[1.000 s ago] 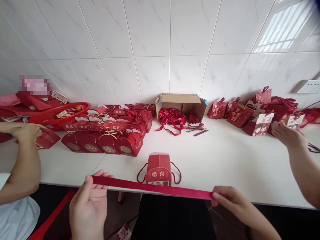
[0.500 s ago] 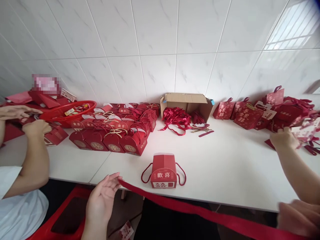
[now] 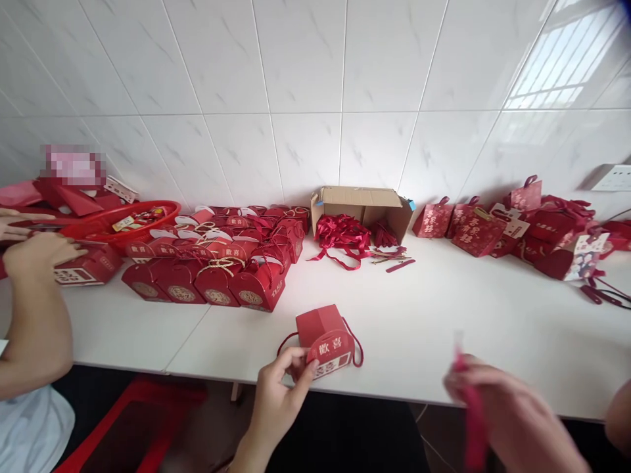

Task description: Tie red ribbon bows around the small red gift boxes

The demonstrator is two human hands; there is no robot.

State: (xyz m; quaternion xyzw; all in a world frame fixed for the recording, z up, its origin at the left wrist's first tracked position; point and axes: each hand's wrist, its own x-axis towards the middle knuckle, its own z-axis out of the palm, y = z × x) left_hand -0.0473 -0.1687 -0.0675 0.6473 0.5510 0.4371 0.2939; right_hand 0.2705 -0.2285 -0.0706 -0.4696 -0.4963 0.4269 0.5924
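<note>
A small red gift box point(image 3: 315, 323) with a rounded flap, pale lettering and dark red cord handles sits near the table's front edge, turned at an angle. My left hand point(image 3: 279, 393) grips its front left corner between thumb and fingers. To the right, over the front edge, my right hand point(image 3: 503, 401) is blurred and pinches a red ribbon point(image 3: 474, 424). The ribbon hangs down from the fingers, and a short end sticks up above them. Its lower part runs out of the picture.
Finished-looking red boxes point(image 3: 217, 282) stand in rows at left. A cardboard box point(image 3: 362, 196) with ribbons lies open by the wall. Red bags point(image 3: 478, 233) are grouped at right. A co-worker's hands point(image 3: 37, 253) handle a box by a red basket point(image 3: 170, 210).
My left hand has let go of the ribbon and taken hold of the gift box, which has turned. My right hand has moved left with the ribbon. A co-worker's arm at right has withdrawn.
</note>
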